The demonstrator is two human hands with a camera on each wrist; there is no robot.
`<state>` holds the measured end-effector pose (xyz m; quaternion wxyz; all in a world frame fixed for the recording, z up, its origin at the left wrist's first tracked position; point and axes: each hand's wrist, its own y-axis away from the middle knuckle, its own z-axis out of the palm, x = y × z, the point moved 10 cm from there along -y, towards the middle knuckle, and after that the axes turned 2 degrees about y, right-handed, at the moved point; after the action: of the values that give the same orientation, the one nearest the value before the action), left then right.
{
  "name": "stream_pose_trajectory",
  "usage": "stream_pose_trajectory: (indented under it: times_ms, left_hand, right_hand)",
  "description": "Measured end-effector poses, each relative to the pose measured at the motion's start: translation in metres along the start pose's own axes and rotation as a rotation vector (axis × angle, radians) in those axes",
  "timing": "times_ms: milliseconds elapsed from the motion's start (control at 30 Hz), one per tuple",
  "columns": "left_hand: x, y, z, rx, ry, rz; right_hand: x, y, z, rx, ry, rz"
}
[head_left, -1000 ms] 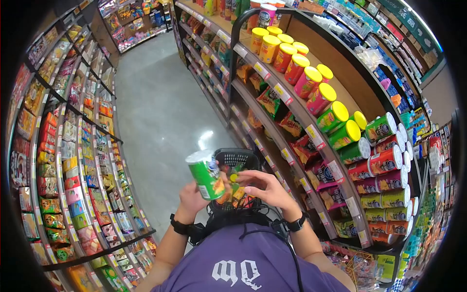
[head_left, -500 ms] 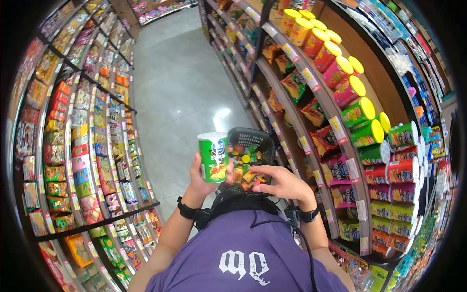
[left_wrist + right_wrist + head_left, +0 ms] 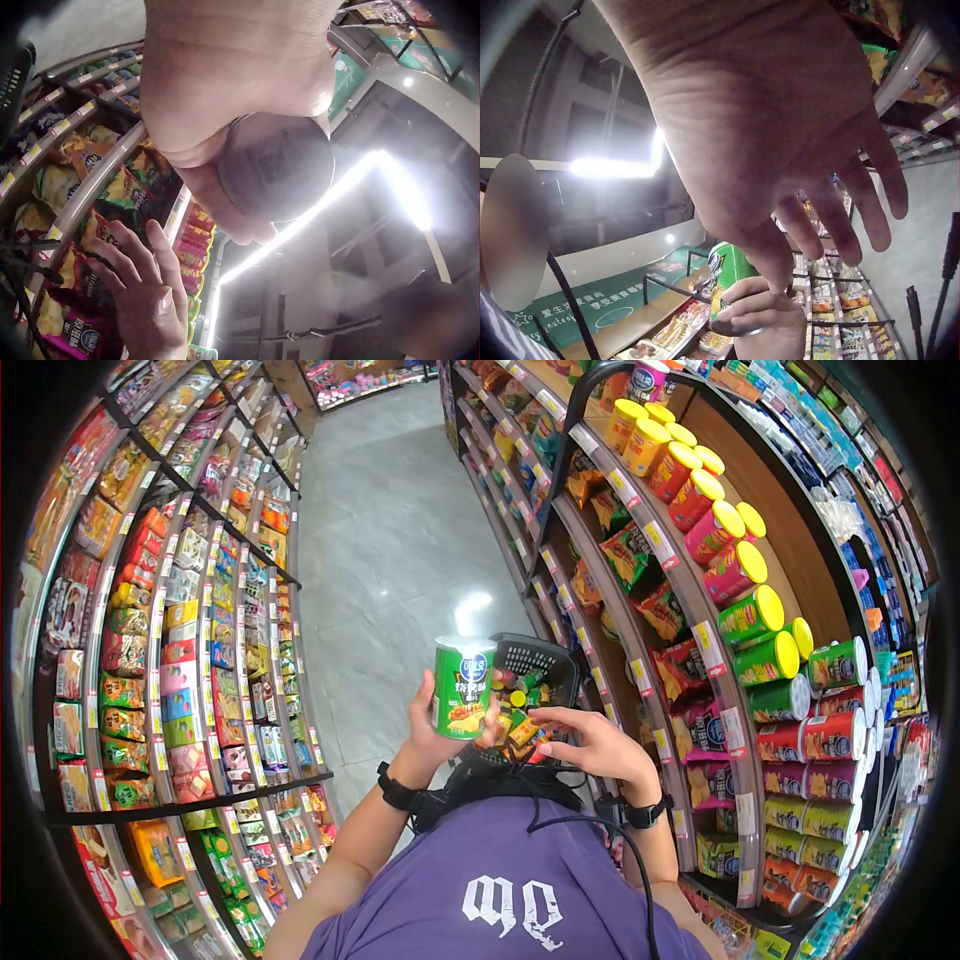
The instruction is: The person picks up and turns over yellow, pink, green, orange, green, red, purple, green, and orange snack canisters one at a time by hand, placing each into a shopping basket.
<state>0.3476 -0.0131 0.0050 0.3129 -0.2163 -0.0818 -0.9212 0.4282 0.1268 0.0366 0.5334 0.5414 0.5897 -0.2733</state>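
A green potato chip canister (image 3: 465,690) with a pale top stands nearly upright in my left hand (image 3: 425,732), its printed front turned toward the head camera. The left wrist view shows the canister's round grey base (image 3: 277,169) with the fingers curled around its side. My right hand (image 3: 603,748) is held to the right of the canister, over the near part of a black shopping basket (image 3: 570,672). Nothing is in that hand; its fingers are spread and relaxed in the right wrist view (image 3: 769,127). Small colourful packages (image 3: 522,728) lie in the basket, partly hidden by the hands.
On the right, a shelf unit (image 3: 690,620) carries yellow-lidded canisters (image 3: 735,565), stacked canisters lying on their sides (image 3: 830,740) and chip bags (image 3: 705,725). Snack shelves (image 3: 180,660) line the left side. Grey floor (image 3: 375,540) runs between them. A black cable (image 3: 640,860) hangs over the purple shirt.
The canister has turned from a tilted position to nearly upright, its front label now facing the head camera. The right hand stays open beside it. The head view has shifted.
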Motion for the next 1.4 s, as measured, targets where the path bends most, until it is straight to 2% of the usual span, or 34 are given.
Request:
stream_pose_trajectory:
  times_ms: [300, 500, 633, 700, 767, 800, 833, 900, 1033, 1067, 1100, 1167, 1233, 1400]
  left_hand:
    - [-0.004, -0.001, 0.005, 0.027, -0.045, -0.029]
    - [-0.005, -0.001, 0.004, 0.044, -0.093, -0.056]
    - [-0.005, -0.001, 0.006, 0.004, -0.102, -0.06]
    - [-0.005, 0.0, 0.007, 0.05, -0.236, -0.048]
    - [-0.01, -0.001, 0.007, -0.005, -0.263, -0.094]
    - [-0.002, -0.003, 0.014, 0.069, -0.578, -0.013]
    - [0.008, -0.004, 0.021, 0.142, -0.89, 0.072]
    - [0.003, -0.006, 0.039, 0.053, -0.791, 0.049]
    - [0.005, -0.002, 0.061, -0.002, -0.951, -0.03]
    - [0.005, -0.001, 0.073, -0.092, -1.022, -0.031]
    - [0.004, 0.0, 0.084, -0.179, -1.09, -0.032]
    - [0.008, 0.002, 0.088, -0.172, -1.045, -0.013]
    - [0.001, 0.007, 0.094, -0.348, -1.113, -0.022]
    - [0.003, 0.004, 0.102, -0.335, -1.137, 0.054]
  right_hand:
    - [0.001, 0.001, -0.001, -0.004, -0.01, 0.013]
    - [-0.003, 0.001, -0.005, 0.073, 0.064, -0.091]
    - [-0.007, 0.004, -0.006, 0.035, 0.031, -0.04]
    - [-0.005, 0.004, -0.005, 0.007, 0.036, -0.005]
    - [-0.002, 0.004, -0.009, 0.089, -0.288, -0.026]
    - [-0.006, 0.002, -0.008, 0.106, -0.521, -0.054]
    - [-0.009, -0.002, -0.007, 0.114, -0.519, -0.053]
    - [-0.028, -0.006, -0.019, 0.225, -0.592, -0.211]
    - [-0.014, -0.008, -0.03, 0.375, -0.522, -0.137]
    - [-0.012, -0.005, -0.033, 0.379, -0.518, -0.139]
    - [-0.009, -0.002, -0.031, 0.3, -0.713, -0.164]
    - [-0.006, 0.004, -0.022, 0.123, -1.101, -0.205]
    - [-0.011, 0.007, -0.02, 0.109, -1.147, -0.226]
    - [-0.01, 0.004, -0.02, 0.084, -1.18, -0.244]
